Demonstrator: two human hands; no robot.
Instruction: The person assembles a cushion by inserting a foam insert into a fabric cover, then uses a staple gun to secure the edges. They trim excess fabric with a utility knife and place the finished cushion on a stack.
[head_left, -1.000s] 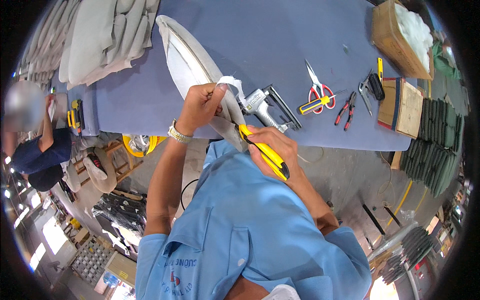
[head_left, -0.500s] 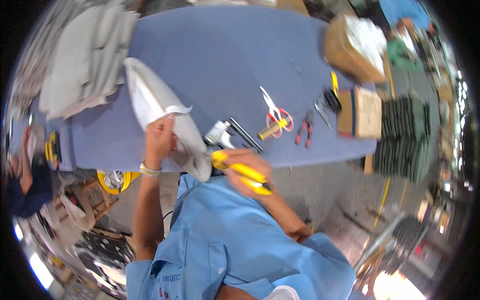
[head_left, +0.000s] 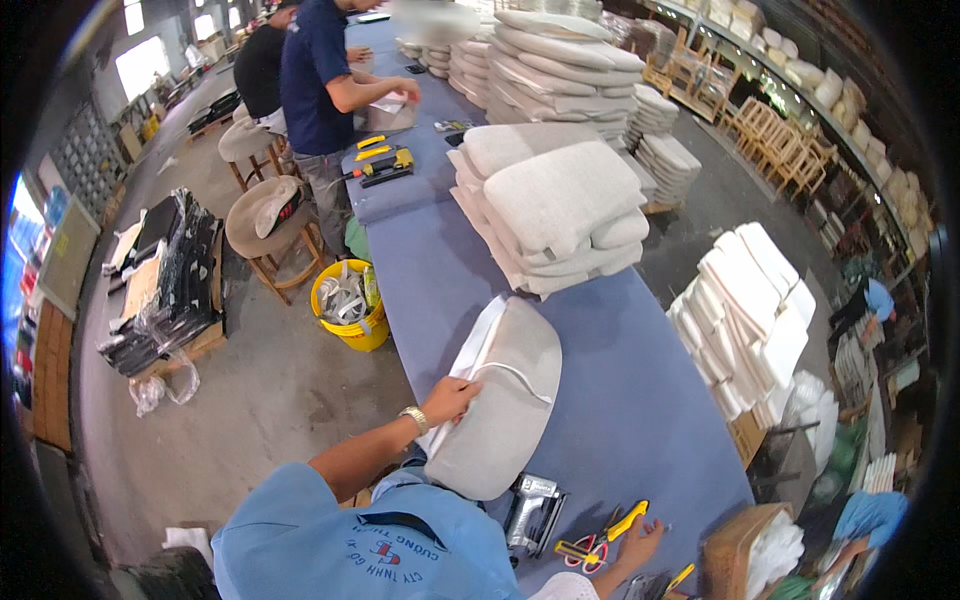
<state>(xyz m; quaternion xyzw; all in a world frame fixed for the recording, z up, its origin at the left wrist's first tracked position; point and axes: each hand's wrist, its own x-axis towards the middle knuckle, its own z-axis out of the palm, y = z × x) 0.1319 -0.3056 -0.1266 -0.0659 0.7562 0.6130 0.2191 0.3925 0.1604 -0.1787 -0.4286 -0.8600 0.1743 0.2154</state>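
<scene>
A light grey padded seat cushion [head_left: 510,420] lies at the near left edge of the blue-covered table, with a white strip [head_left: 518,376] loose across it. My left hand [head_left: 452,400] is closed on the cushion's white edging and presses on the pad. At the lower right, my right hand [head_left: 638,546] is beside a yellow utility knife [head_left: 629,521], its fingers apart; it appears to hold nothing. Red-handled scissors [head_left: 588,552] lie close to the knife. Between cushion and scissors rests a silver staple gun [head_left: 533,515].
Stacked grey cushions [head_left: 565,205] stand farther along the table [head_left: 640,360]. A yellow bucket [head_left: 352,310] of scraps is on the floor at left. Another person [head_left: 325,90] works at the far end. A cardboard box [head_left: 735,555] sits at lower right.
The view has swung left. My right hand has moved from the cushion's near end to the tools at right, and the yellow utility knife appears released there. My left hand remains on the cushion.
</scene>
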